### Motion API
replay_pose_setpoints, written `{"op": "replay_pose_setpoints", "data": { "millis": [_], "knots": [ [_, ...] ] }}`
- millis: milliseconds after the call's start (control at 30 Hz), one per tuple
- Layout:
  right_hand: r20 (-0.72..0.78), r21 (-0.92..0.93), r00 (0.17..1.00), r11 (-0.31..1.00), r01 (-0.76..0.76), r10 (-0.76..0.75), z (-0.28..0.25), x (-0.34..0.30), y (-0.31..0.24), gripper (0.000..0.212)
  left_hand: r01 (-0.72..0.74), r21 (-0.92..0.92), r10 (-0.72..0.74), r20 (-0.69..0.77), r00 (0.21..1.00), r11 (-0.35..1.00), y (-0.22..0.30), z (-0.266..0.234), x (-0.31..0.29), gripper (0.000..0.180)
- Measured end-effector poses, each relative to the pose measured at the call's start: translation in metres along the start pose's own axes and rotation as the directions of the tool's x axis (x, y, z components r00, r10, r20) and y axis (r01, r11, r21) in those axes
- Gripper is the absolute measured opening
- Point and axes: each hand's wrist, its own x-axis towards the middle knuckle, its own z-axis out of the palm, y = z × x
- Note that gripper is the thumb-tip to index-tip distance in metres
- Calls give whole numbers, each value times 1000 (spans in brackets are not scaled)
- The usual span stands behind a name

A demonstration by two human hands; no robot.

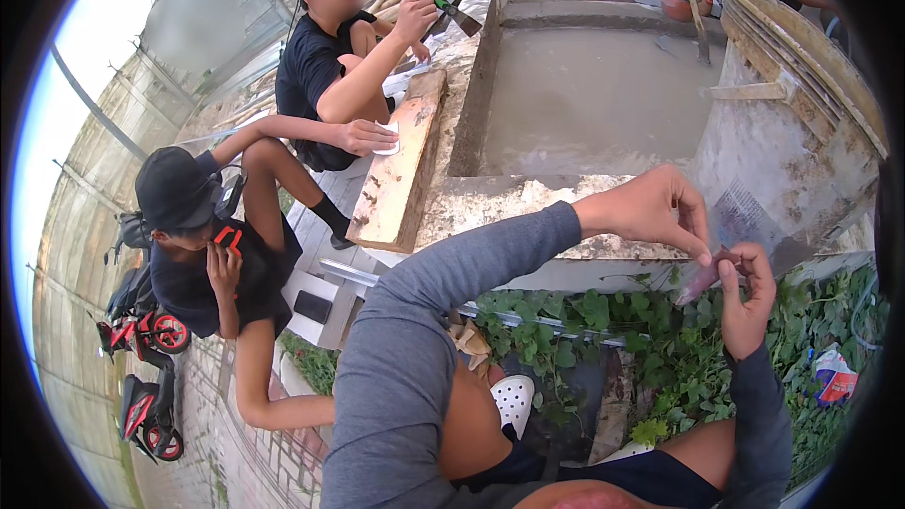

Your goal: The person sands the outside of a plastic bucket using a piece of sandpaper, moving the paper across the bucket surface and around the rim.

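Note:
Both my hands meet at the right, above the green plants. My right hand (pixel 748 300) pinches a small, crumpled, clear plastic packet (pixel 709 275) with something dark pinkish in it. The thumb and fingertips of my left hand (pixel 650 210) are closed together at the packet's upper edge. A see-through flap with fine print seems to stand up from it, in front of the grey bin. Exactly what the packet holds is too small to make out.
A wet grey cement basin (pixel 594 99) lies ahead, beside a large stained bin (pixel 797 123). One person holds a putty knife (pixel 458 17); another presses a white piece (pixel 387 139) on a wooden plank (pixel 401 170). Leafy plants (pixel 603 330) grow below my hands. A phone (pixel 312 306) lies left.

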Motion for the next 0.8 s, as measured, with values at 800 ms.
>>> {"op": "replay_pose_setpoints", "data": {
  "millis": [800],
  "knots": [
    [171, 97, 981, 989, -111, 94, 13, 2, 5, 40, 354, -182, -336, 123, 934, 918, -21, 8, -2, 26]
  ]
}}
